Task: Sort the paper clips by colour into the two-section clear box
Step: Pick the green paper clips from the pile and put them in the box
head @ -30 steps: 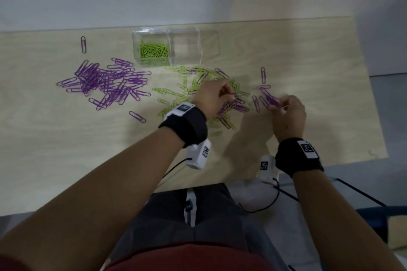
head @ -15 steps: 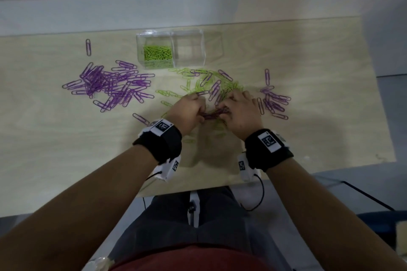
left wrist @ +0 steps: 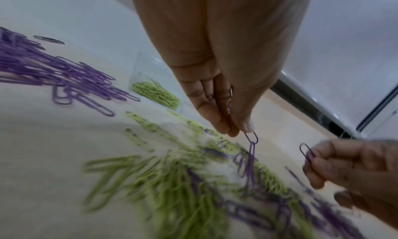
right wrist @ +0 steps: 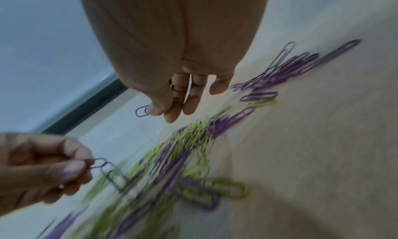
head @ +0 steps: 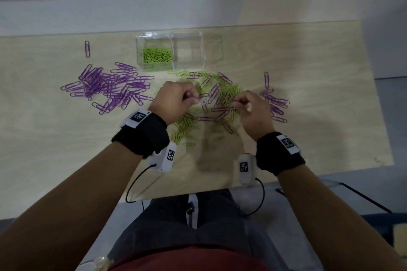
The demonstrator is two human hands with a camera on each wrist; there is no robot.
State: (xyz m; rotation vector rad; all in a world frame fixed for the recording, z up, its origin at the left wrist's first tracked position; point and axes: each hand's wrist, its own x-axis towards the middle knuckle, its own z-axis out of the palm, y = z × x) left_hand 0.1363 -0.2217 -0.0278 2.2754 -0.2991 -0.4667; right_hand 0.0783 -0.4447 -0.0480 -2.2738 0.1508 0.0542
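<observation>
The left hand (left wrist: 215, 96) is pinching a purple paper clip (left wrist: 251, 137) from which a second hooked purple clip (left wrist: 251, 157) is dangling over the mixed green-and-purple heap (head: 211, 103) on the wooden tabletop (head: 308, 55), while the right hand (right wrist: 183, 93) is pinching a single purple clip (right wrist: 142, 111) clear of it. The linked clip is likely snagging others, so it may be dragging green clips along or dropping back into the heap. Behind the heap, the two-section clear box (head: 203, 50) is holding green clips (head: 157, 56) in its left section, while its right section is showing none.
</observation>
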